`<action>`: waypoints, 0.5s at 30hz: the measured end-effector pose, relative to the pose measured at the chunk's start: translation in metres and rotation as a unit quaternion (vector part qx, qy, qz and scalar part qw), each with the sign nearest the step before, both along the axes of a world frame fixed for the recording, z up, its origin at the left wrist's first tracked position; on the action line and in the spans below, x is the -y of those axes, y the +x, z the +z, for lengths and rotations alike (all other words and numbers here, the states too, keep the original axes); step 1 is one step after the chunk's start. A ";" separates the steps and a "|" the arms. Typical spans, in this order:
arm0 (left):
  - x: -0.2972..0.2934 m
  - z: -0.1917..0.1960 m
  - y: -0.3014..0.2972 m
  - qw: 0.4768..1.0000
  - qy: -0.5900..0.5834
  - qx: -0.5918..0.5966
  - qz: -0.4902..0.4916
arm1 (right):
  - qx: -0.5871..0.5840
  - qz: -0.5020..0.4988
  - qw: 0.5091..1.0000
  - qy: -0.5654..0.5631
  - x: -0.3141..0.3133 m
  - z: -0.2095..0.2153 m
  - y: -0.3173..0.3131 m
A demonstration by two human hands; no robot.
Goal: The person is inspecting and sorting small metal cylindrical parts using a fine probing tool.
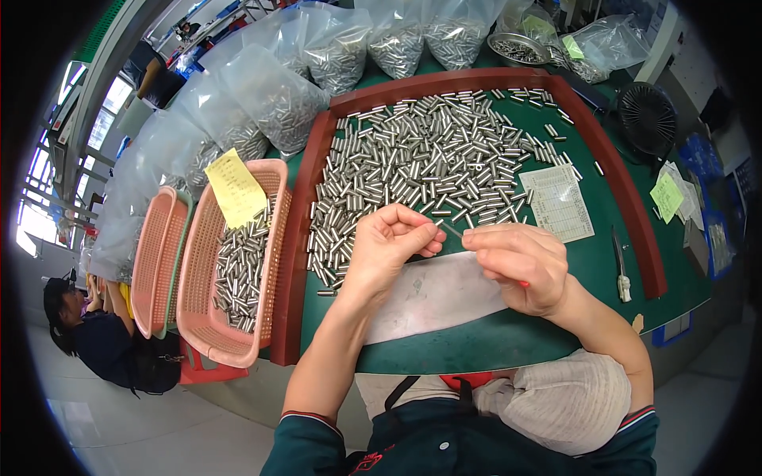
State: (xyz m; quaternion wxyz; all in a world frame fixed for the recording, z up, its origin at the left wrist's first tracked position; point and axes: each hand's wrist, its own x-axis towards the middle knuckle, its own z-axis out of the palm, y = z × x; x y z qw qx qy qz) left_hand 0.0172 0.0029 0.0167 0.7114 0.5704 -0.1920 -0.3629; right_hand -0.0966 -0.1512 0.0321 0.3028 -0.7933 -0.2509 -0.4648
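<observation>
Pinching a thin metal pin [451,230] between them, the left hand [389,246] and right hand [520,266] meet above the green bench [476,341], fingers [425,234] pressed together on its ends, just in front of the loose heap of steel cylinders [429,163]. A pink basket [208,317] at left holds more cylinders under a yellow note [234,189]; clear bags [274,99] behind hold others

Around my bench
Pink basket [208,262] with yellow note [235,188] at left; clear bags [278,95] across the top; black fan [648,117] upper right; printed sheet [559,203] right of centre.
</observation>
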 end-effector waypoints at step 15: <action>0.005 -0.004 -0.003 0.999 -0.007 0.017 0.051 | 0.011 -0.037 0.998 -0.057 -0.002 0.010 -0.006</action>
